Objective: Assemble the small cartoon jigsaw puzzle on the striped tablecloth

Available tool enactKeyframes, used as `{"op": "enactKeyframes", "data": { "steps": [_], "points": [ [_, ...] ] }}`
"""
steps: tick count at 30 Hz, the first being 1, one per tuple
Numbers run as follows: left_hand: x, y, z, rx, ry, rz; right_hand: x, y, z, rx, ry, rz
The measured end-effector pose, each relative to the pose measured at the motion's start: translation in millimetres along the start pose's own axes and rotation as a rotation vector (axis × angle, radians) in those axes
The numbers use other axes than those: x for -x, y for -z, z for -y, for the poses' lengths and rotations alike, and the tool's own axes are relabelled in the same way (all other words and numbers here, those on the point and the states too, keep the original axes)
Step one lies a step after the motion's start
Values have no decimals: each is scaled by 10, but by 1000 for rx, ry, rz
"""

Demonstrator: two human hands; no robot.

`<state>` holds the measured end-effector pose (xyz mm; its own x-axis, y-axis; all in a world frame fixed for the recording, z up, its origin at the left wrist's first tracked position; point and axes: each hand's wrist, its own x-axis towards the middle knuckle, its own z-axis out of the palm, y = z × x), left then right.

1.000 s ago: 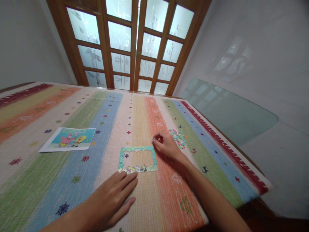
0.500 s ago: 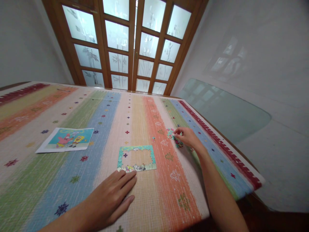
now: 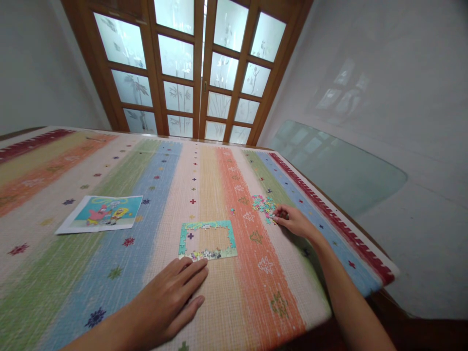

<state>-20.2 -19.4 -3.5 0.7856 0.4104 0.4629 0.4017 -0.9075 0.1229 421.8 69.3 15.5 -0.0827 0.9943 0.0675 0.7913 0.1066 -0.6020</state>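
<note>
Behind the table I see wooden doors (image 3: 207, 97) with frosted panes, and a pale wall (image 3: 409, 112) to the right. The table is covered by a striped tablecloth (image 3: 215, 307), its bands running away from my view.

The relation I'm reading is between the puzzle border (image 3: 206, 254) and the piece pile (image 3: 263, 202). The border lies flat, near the middle of my view, its long axis running left to right across the stripes, with the cloth showing through its middle. The pile is off to its right and a little farther out, across the orange band.

My left hand (image 3: 177, 295) is the nearer one to the border: it rests palm down on the cloth, fingers extended and relaxed, grasping nothing, with the fingertips at the border's near edge. From here I can't tell whether they press on it.

My right hand (image 3: 294, 222) is over at the pile's near right side, well apart from the border, thumb and fingers drawn together. Something small may sit between those tips, but I can't tell whether a piece is gripped.

A lone piece (image 3: 233, 210) lies between border and pile, just beyond the border's far right corner. A printed picture (image 3: 106, 214) lies well to the left.
</note>
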Motion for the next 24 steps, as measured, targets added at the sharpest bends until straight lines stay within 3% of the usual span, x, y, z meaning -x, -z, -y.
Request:
{"op": "enactKeyframes", "data": {
  "steps": [10,16,24],
  "points": [
    [-15,10,-5,-9,1,-2,-9,73,63,-121,-71,-84],
    [-17,17,-16,12,15,10,24,90,211,-159,-72,-24],
    [-12,19,-10,18,12,3,5,-42,328,-141,30,49]
  ]
}}
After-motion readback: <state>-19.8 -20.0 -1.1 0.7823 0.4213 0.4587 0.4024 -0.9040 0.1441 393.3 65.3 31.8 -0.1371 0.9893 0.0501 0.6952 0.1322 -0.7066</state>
